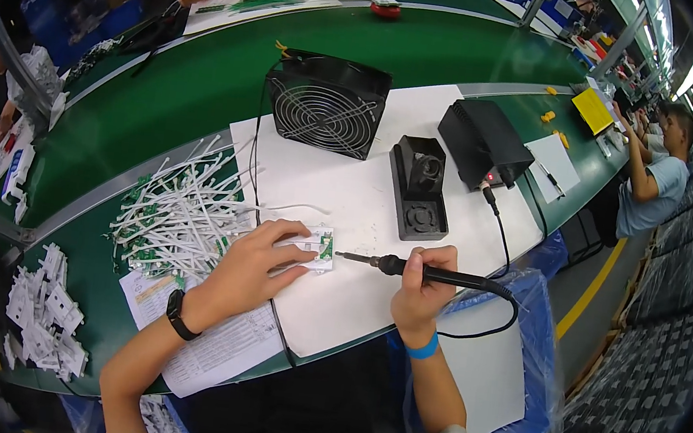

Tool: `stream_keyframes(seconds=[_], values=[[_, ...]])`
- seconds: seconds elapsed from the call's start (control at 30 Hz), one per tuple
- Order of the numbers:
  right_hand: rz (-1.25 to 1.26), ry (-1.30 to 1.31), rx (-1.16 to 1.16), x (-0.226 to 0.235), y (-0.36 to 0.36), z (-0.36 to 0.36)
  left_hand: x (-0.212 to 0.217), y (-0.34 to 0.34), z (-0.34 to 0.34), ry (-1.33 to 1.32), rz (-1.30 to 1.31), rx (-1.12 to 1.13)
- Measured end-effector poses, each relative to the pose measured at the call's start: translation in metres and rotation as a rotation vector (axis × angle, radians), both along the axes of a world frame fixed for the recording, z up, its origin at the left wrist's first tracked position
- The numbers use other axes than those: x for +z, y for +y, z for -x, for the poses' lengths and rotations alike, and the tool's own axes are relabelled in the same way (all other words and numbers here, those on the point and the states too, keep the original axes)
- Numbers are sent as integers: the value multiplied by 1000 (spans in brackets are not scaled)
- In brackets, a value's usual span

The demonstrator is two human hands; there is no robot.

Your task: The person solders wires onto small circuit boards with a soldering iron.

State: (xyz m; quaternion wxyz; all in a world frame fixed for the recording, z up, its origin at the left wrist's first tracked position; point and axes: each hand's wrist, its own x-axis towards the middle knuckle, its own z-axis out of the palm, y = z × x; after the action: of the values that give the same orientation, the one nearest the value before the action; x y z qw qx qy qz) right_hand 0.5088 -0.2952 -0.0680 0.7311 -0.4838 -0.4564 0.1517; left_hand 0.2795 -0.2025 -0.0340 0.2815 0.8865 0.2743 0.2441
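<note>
Holding down green board (327, 241) at frame centre with left hand (254, 259), fingers spread | gripping soldering iron (393, 265) in right hand (423, 292), fingers curled, right of centre | pointing leftward just beside board's right edge | nearer left hand, with board's long axis roughly up-down

On the green surface (99, 284) lies a white sheet (356, 205). Around this sheet, there is a heap of white cables (179, 219) at nine o'clock, white plastic parts (49, 309) at eight, printed paper (220, 352) between seven and eight.
</note>
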Motion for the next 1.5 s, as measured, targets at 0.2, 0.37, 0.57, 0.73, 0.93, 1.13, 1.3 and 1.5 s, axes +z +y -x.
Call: stream_keyframes(seconds=[0.2,0.37,0.57,0.73,0.93,1.13,1.3,1.5], values=[[21,13,99,-7,1,-3,2,-1,-1,-2,33,9],[44,8,108,-5,2,-2,1,-1,-1,-3,29,9],[50,-35,52,-6,4,-5,2,-1,-1,5,46,19],[22,21,36,-3,5,-2,0,0,-1,5,35,19],[86,-31,41,-1,7,-3,0,1,1,-1,-1,14],[20,83,-115,2,4,-1,0,-3,-2,20,-82,38],[-12,2,-178,-4,12,-5,-9,-17,-27,118,-319,129],[-26,-45,-190,-2,13,-4,-9,-33,-44,184,-404,209]])
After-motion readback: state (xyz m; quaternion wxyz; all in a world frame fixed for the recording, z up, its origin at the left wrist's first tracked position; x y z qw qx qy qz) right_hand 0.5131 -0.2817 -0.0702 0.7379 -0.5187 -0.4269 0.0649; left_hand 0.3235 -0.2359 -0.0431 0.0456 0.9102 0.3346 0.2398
